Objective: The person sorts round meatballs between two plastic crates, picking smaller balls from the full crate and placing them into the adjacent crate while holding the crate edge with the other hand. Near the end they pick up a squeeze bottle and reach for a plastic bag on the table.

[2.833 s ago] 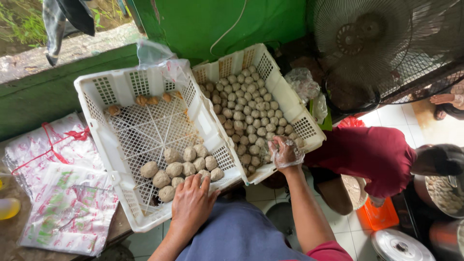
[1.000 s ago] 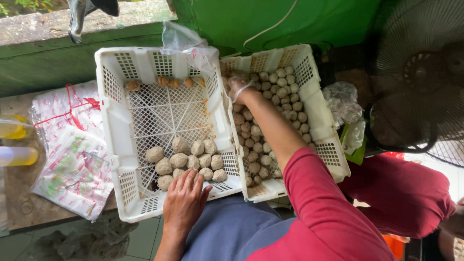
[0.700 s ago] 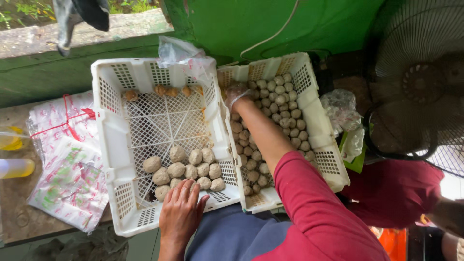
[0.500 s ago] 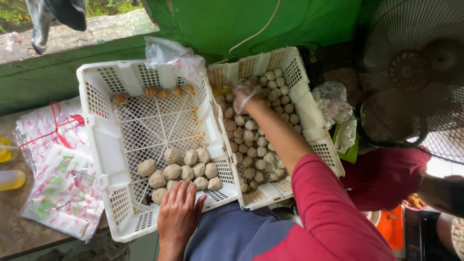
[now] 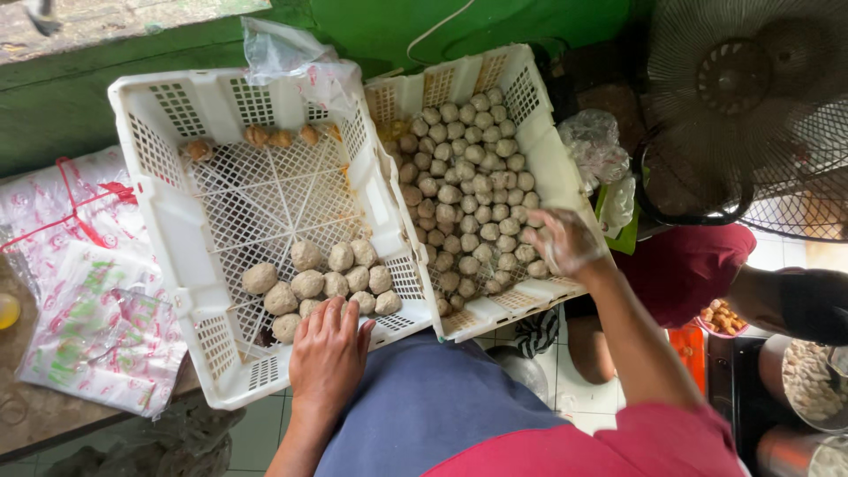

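Meatballs (image 5: 322, 281), likely soft and slippery, best pinched gently, sat by the left crate's (image 5: 159, 221) near edge under the flat open left hand (image 5: 329, 353), while the right hand (image 5: 565, 243) cupped something unclear over the full crate (image 5: 548, 168).

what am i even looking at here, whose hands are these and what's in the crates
This is one picture from a camera worn on a person's head, looking down at their own lap and two bare hands. Two white plastic crates sit side by side in front of them. The left crate holds a small cluster of larger pale meatballs; the left hand rests flat on its near edge, touching them. The right crate is nearly full of smaller meatballs. The right hand, wearing a thin clear plastic glove, hovers over its near right corner; whether it holds a ball is unclear. Printed plastic bags lie on the left, and a fan stands at the right.
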Motion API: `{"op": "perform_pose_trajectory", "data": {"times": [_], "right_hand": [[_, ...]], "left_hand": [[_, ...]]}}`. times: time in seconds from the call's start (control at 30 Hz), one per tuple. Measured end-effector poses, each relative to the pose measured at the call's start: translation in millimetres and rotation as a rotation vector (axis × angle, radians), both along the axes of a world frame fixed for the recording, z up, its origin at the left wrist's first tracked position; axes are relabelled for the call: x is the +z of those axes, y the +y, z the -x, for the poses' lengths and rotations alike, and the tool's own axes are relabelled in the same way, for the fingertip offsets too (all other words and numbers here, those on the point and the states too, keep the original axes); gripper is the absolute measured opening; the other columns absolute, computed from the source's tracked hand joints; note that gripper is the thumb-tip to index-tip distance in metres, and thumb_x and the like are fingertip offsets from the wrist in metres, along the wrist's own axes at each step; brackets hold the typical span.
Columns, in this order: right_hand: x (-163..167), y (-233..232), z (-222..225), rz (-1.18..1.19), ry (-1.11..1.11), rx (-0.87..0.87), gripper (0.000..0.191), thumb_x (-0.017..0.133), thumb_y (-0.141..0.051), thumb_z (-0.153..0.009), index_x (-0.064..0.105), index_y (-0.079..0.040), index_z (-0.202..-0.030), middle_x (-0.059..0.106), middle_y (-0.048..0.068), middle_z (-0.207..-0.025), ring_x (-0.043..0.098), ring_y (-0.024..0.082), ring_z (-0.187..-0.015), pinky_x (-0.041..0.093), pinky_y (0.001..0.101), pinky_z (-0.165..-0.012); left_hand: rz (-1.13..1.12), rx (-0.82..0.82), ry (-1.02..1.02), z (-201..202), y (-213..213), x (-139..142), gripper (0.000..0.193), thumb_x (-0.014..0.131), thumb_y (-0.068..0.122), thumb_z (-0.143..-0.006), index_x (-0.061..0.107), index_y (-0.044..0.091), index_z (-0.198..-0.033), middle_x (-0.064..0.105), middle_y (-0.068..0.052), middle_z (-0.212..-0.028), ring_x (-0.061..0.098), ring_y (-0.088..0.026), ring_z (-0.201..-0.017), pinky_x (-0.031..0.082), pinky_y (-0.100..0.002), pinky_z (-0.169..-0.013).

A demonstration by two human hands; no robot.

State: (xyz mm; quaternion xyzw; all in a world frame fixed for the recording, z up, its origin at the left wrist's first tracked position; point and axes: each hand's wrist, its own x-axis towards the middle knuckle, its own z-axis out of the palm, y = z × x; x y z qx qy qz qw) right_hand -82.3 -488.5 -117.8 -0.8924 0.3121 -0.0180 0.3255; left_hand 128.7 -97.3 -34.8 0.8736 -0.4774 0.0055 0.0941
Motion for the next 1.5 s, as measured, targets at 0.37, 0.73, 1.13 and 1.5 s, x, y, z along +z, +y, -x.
{"op": "perform_pose_trajectory", "data": {"times": [0.37, 0.73, 1.13, 1.5], "right_hand": [[-64.5, 61.5, 54.0, 0.385, -0.329, -0.203, 0.025, 0.082, -0.013, -0.087, 0.068, -0.002, -0.105, 0.072, 0.013, -0.09, 0.07, 0.029, -0.081, 0.057, 0.0393, -0.074], [-58.0, 54.9, 66.1, 0.251, -0.31, -0.31, 0.03, 0.081, -0.014, -0.089, 0.067, 0.001, -0.11, 0.072, 0.016, -0.097, 0.071, 0.025, -0.089, 0.058, 0.0383, -0.077], [-26.0, 54.3, 62.8, 0.257, -0.286, -0.343, 0.027, 0.082, -0.016, -0.087, 0.07, 0.001, -0.104, 0.072, 0.015, -0.095, 0.071, 0.026, -0.084, 0.057, 0.0383, -0.075], [-37.5, 41.1, 60.2, 0.19, -0.371, -0.314, 0.026, 0.081, -0.011, -0.086, 0.068, 0.002, -0.104, 0.071, 0.016, -0.097, 0.071, 0.025, -0.087, 0.058, 0.0367, -0.075]], "left_hand": [[0.029, -0.042, -0.001, 11.8, 14.4, -13.4, 0.04, 0.062, 0.039, -0.093, 0.067, 0.006, -0.115, 0.069, -0.011, -0.118, 0.064, -0.028, -0.115, 0.05, -0.043, -0.091], [-0.037, -0.03, -0.013, 29.9, 0.8, -2.0, 0.039, 0.059, 0.039, -0.093, 0.067, 0.008, -0.116, 0.07, -0.01, -0.122, 0.065, -0.027, -0.115, 0.05, -0.041, -0.091], [-0.056, 0.006, -0.041, 37.6, -13.8, -6.9, 0.042, 0.058, 0.042, -0.094, 0.069, 0.008, -0.116, 0.071, -0.009, -0.122, 0.065, -0.026, -0.115, 0.05, -0.04, -0.092], [-0.066, 0.038, -0.067, 35.4, -24.2, -13.4, 0.044, 0.058, 0.044, -0.094, 0.07, 0.009, -0.117, 0.071, -0.009, -0.121, 0.066, -0.025, -0.114, 0.05, -0.04, -0.092]]}}
